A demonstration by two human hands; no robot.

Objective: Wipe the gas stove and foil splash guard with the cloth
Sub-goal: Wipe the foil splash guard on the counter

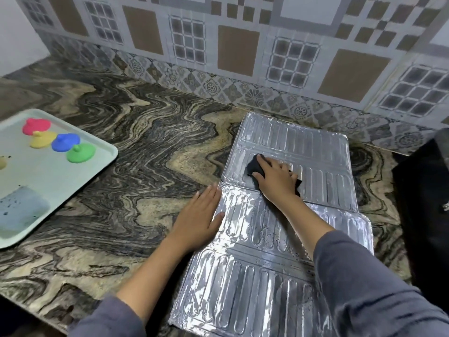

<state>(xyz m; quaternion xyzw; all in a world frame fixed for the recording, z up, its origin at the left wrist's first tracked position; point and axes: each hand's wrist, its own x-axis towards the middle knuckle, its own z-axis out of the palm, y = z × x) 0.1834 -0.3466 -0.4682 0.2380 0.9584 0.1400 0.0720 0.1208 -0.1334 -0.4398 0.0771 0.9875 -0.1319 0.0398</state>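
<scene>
Foil splash guard (279, 251) is lying flat, unfolded in panels, on the marbled stone bench (121, 190), right of centre, running from the near edge toward the tiled wall (243, 45). Nearest panels are showing small dark specks.

Left hand (201, 220) is resting palm down at the guard's left edge, fingers out straight and close together, thumb tip lying on the foil, rest of the hand on the bench. Its grip is open flat, holding nothing, just pressing.

Right hand (277, 181) is reaching farther in, over the far panel. It is pressing down on a dark cloth (255, 166), fingers spread and curled over it, palm on top. Cloth is sticking out past the fingertips on the left and at the wrist side on the right. Grip is partly closed over the cloth, cloth touching the foil. Both forearms are wearing grey sleeves (364, 288) pushed up.

Left side, well apart from the guard, a pale green tray (102, 164) is sitting on the bench. It is carrying a light blue block (21, 210) near the front, then four small lids farther back: green (81, 153), blue (65, 142), yellow (42, 139), pink (36, 126), clustered and touching.

Gas stove (422, 203) is showing as a black body at the right edge, just beside the guard, mostly cut off.
</scene>
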